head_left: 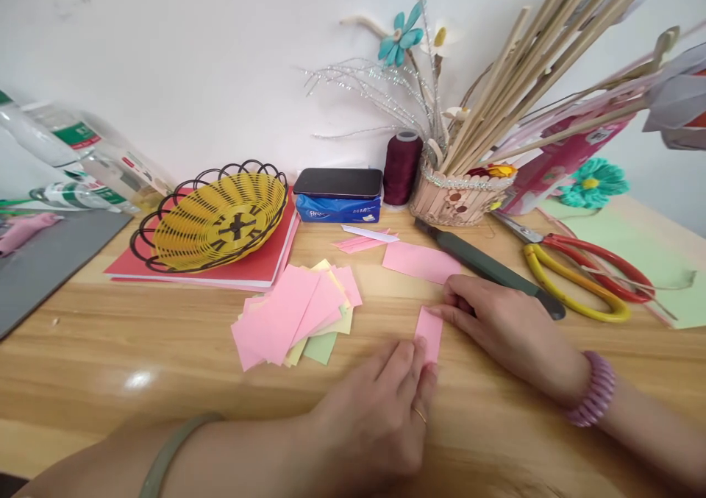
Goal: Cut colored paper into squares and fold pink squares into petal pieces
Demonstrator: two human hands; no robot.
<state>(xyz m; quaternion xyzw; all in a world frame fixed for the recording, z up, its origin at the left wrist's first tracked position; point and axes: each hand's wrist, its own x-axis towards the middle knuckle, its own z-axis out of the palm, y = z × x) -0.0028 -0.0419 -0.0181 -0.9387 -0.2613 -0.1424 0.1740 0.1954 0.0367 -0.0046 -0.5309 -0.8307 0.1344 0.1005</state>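
Observation:
A small pink paper strip (429,333) lies between my two hands near the table's front. My left hand (380,402), with a ring on one finger, pinches the strip's near end. At the far end, the curled fingers of my right hand (504,329) grip the strip's upper right corner. Just beyond is another pink paper piece (422,260), lying flat. Several thin folded strips (367,240), pink and whitish, rest behind it. To the left of my hands sits a loose pile of pink, yellow and green paper pieces (292,314).
A dark green-handled tool (490,266) and red-and-yellow scissors (585,270) lie at the right. Behind stand a stick-filled basket (455,196), a maroon thread spool (402,167) and a tissue pack (337,209) under a phone (337,182). A yellow woven basket (220,222) rests on red paper (273,266).

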